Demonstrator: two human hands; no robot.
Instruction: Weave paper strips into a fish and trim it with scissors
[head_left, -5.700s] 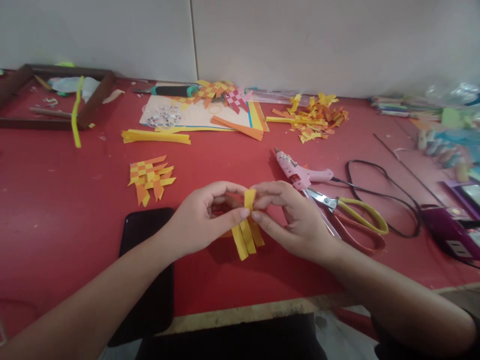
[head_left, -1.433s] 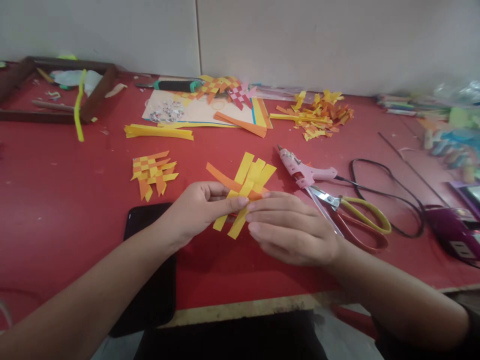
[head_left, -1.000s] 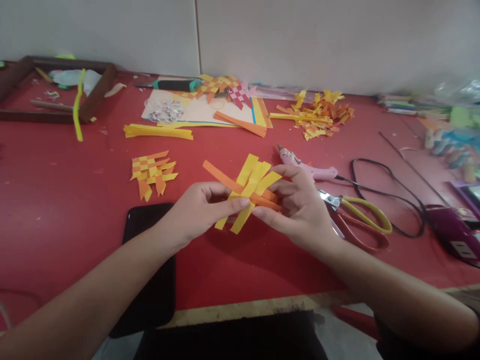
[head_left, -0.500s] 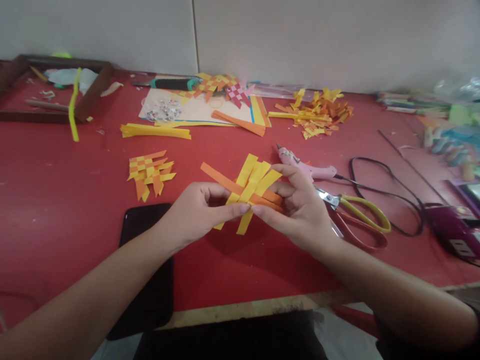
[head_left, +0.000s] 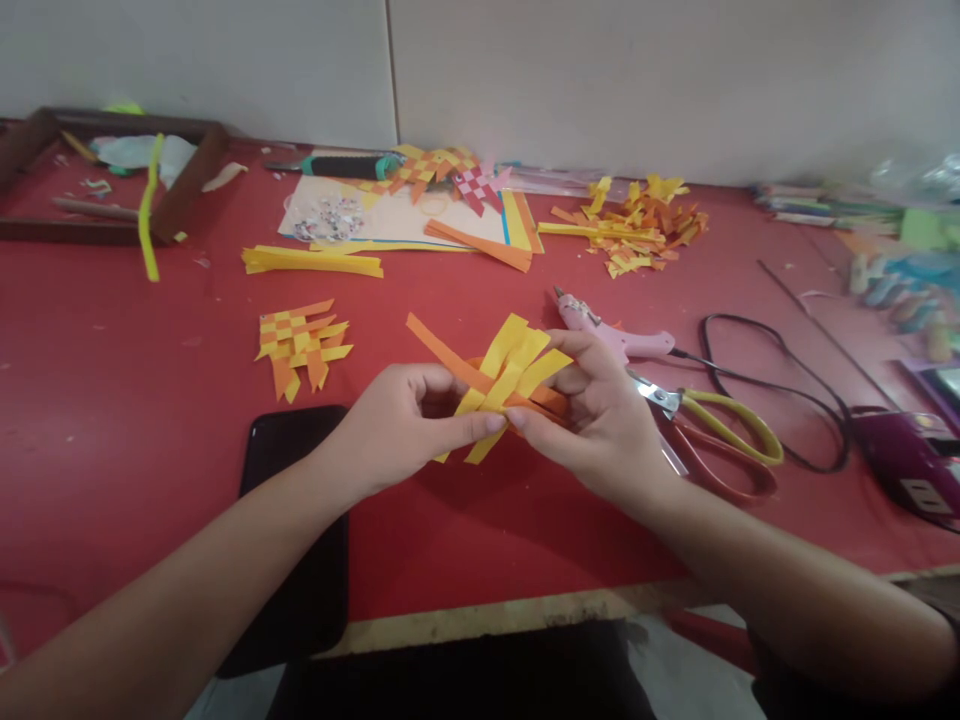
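Between my two hands is a weave of yellow and orange paper strips (head_left: 504,376), held just above the red table near its front edge. My left hand (head_left: 420,415) pinches its lower left side, thumb on top and fingers underneath. On the right side, my right hand (head_left: 592,410) grips it with the thumb at the lower edge and the fingers curled behind. Loose strip ends fan out at the top and poke out below. The fingers behind the paper are partly hidden. A woven paper fish (head_left: 300,345) in the same colours lies to the left.
A black phone-like slab (head_left: 300,560) lies under my left forearm. Right of my hands are scissors (head_left: 731,430) and a pink glue gun (head_left: 615,330) with a black cord. Behind lie yellow strips (head_left: 315,262), orange strips (head_left: 480,246), paper scraps (head_left: 637,225) and a wooden frame (head_left: 199,170).
The woven strips have tilted slightly, and their upper yellow ends have shifted a little right and down. Both hands keep their grip in nearly the same place.
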